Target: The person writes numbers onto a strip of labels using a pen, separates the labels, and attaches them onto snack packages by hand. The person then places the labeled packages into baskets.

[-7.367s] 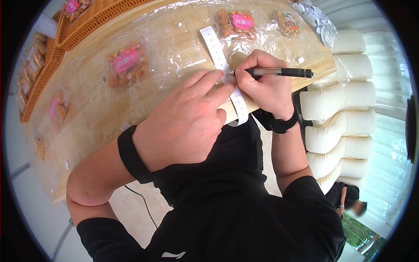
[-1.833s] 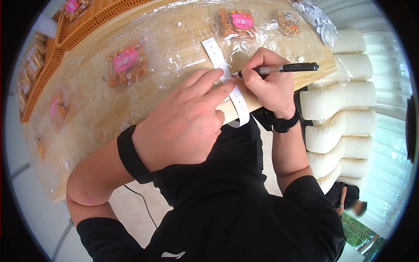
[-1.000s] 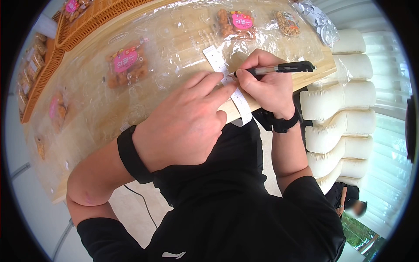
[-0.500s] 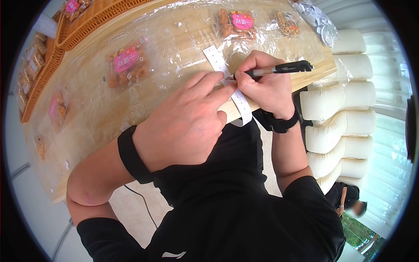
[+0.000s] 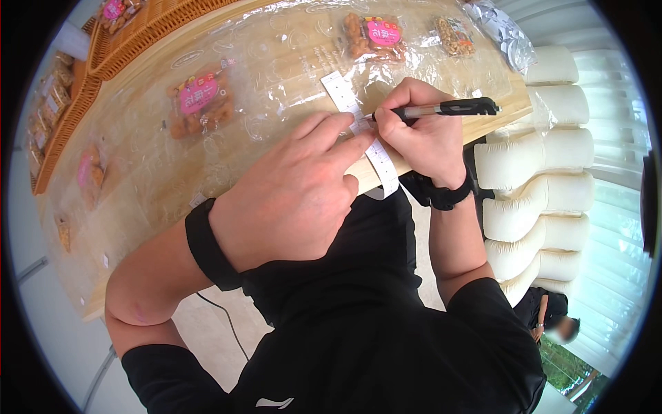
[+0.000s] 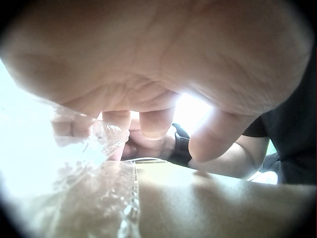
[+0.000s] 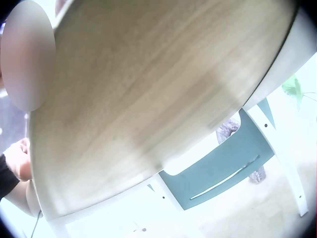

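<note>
In the head view my left hand [image 5: 296,186] lies palm down with fingers extended, its index and middle fingertips on a narrow white paper strip [image 5: 338,91] with printed marks. The strip crosses the table's front edge and curls down toward my body. My right hand [image 5: 427,141] pinches a black-and-clear pen [image 5: 452,108], its tip right at the strip between the two hands. From below, the left wrist view shows the palm [image 6: 163,54] over the tabletop, with clear plastic wrap [image 6: 94,193] beside it. The right wrist view mostly shows wood, the pen out of sight.
Clear plastic bags cover much of the wooden table [image 5: 276,162]. Snack packs with pink labels [image 5: 200,100] lie there, plus a nut pack [image 5: 454,38]. A wicker basket [image 5: 148,34] stands back left; white cushions [image 5: 534,155] line the right. A blue-green chair [image 7: 223,173] appears in the right wrist view.
The paper strip has slid toward my body since the oldest frame, its far end now nearer my left fingers. Lately only the pen and right fingers shift slightly; the left hand stays put.
</note>
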Available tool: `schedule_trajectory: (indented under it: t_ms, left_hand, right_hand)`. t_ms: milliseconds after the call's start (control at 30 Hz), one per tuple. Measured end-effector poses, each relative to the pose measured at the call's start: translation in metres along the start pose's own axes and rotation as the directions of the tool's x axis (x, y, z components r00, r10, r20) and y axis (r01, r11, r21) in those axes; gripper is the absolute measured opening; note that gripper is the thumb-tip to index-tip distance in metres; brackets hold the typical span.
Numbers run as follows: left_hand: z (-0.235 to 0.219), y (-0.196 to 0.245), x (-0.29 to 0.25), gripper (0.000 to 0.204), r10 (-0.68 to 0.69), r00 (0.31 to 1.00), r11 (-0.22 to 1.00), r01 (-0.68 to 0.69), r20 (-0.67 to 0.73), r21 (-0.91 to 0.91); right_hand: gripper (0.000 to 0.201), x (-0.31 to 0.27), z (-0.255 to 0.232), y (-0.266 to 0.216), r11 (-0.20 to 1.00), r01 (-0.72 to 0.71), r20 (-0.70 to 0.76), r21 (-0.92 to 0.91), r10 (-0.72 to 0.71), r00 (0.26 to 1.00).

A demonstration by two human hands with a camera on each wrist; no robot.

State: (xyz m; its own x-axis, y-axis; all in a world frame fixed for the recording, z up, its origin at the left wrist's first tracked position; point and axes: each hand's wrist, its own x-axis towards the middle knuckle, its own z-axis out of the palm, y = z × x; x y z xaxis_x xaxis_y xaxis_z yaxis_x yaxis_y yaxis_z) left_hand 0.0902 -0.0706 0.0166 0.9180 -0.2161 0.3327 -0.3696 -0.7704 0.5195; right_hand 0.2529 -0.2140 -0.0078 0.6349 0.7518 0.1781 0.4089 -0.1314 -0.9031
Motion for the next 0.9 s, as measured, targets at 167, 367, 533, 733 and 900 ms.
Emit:
schedule_trajectory:
  t_ms: [167,367,533,733,900]
  left_hand:
    - [0.0002,0.0002,0.0002,0.018,-0.004,1.000,1.000,0.004,0.006,0.001]
    - [0.0003,0.0001,-0.0001,0.018,-0.004,1.000,1.000,0.004,-0.009,-0.004]
    - [0.0006,0.0003,0.0002,0.018,-0.002,1.000,1.000,0.002,-0.010,-0.002]
    - [0.0006,0.0000,0.0002,0.017,-0.001,1.000,1.000,0.001,0.008,0.022]
    - [0.0003,0.0003,0.0003,0.016,0.005,1.000,1.000,-0.005,0.008,-0.013]
  right_hand:
    - [0.009,0.0004,0.0005,-0.0027,0.999,-0.038,-0.017,-0.024,0.037,0.999]
    - [0.009,0.0000,-0.0010,0.0029,1.000,0.002,0.002,-0.025,-0.001,1.000]
    - [0.009,-0.0003,-0.0023,-0.0015,0.999,-0.037,-0.006,-0.011,0.037,0.999]
    - [0.008,-0.0008,-0.0047,-0.0011,0.990,-0.018,-0.034,0.136,0.023,0.999]
    - [0.009,-0.0003,-0.0070,-0.0013,0.986,-0.097,-0.015,0.134,0.100,0.995]
